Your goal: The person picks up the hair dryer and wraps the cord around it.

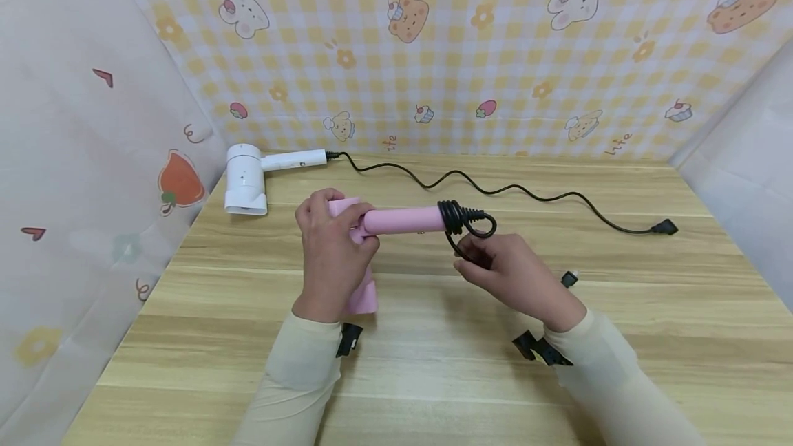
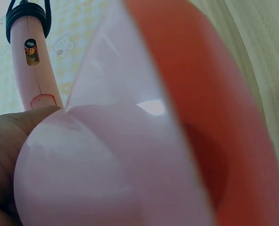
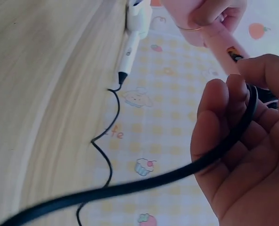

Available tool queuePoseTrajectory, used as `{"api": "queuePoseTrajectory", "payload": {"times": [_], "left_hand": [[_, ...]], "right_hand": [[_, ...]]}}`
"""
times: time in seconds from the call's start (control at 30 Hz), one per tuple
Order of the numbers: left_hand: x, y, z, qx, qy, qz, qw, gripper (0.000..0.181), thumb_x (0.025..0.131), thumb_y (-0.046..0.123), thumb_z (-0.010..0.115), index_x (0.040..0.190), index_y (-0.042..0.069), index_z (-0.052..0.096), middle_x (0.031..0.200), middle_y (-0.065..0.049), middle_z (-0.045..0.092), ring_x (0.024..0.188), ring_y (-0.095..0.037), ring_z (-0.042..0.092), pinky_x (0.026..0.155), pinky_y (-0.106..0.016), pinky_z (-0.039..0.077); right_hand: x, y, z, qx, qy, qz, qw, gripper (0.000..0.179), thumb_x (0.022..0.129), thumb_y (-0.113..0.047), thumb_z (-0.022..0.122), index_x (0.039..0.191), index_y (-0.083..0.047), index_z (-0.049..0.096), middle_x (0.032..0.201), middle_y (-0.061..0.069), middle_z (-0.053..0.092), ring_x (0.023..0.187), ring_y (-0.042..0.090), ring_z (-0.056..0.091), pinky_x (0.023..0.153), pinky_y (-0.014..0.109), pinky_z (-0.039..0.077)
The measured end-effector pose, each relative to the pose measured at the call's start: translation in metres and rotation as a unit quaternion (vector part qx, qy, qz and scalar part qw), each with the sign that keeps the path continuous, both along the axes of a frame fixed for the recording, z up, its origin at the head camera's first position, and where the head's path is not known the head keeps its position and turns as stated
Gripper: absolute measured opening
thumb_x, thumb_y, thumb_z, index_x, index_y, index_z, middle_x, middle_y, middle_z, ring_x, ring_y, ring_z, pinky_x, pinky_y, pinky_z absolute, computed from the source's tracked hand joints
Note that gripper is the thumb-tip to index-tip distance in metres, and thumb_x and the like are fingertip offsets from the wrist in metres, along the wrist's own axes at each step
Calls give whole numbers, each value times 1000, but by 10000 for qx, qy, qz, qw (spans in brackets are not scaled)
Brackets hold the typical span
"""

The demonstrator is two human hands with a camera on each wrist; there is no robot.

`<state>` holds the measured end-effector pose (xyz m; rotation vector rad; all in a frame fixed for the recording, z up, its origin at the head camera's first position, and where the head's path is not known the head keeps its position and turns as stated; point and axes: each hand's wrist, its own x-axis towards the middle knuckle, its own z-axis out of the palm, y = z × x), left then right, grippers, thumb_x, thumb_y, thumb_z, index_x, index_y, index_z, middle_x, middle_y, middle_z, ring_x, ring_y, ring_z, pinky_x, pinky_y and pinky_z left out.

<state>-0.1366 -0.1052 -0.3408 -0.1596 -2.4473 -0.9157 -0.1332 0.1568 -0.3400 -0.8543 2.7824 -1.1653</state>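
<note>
My left hand [image 1: 331, 246] grips a pink hair dryer [image 1: 404, 221] round its head, over the table. The dryer's handle points right, and a black power cord [image 1: 451, 217] is wound in several tight turns round its end. A small loop of the cord sticks out past the turns. Just below that loop, my right hand [image 1: 514, 274] holds a length of the cord between thumb and fingers. In the right wrist view, the held cord [image 3: 144, 184] crosses the fingers and runs off to the lower left. A switch [image 2: 31, 52] shows on the pink handle in the left wrist view.
A white hair dryer [image 1: 246, 181] lies at the back left of the wooden table [image 1: 434, 377]. Its black cord [image 1: 455, 172] waves rightward along the back to a plug [image 1: 665, 227]. Another dark plug [image 1: 568, 279] shows beside my right wrist. A checked cloth [image 1: 458, 67] hangs behind.
</note>
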Motion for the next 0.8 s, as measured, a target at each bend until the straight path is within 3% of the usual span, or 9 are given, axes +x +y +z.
{"api": "queuePoseTrajectory", "payload": {"times": [0.1,0.3,0.5,0.8], "left_hand": [[0,-1,0,5,-10,18,10000,33,71,1,81,103,10,77,126,-16,47,124,-42,31,97,-53,35],[0,0,0,-93,-102,123,9998,34,72,2,82,104,10,77,127,-15,46,125,-43,30,97,-56,35],[1,2,1,-162,-176,200,9995,32,73,2,82,104,11,77,128,-15,45,127,-43,29,97,-58,35],[1,3,0,-246,-60,218,9994,33,72,2,83,103,11,78,126,-15,46,125,-43,30,94,-58,36]], "right_hand": [[6,0,4,86,62,99,9999,2,93,-12,66,95,-12,65,68,-10,51,57,6,45,52,24,40],[15,1,12,350,524,419,9971,26,90,0,56,110,-13,65,70,-10,47,58,4,42,52,23,40],[19,-1,24,506,1300,314,9897,24,89,3,55,102,-11,70,71,-10,49,57,1,39,51,22,39],[20,-2,42,255,1886,125,9816,25,87,6,58,98,-11,71,79,-9,57,61,5,43,54,23,39]]}}
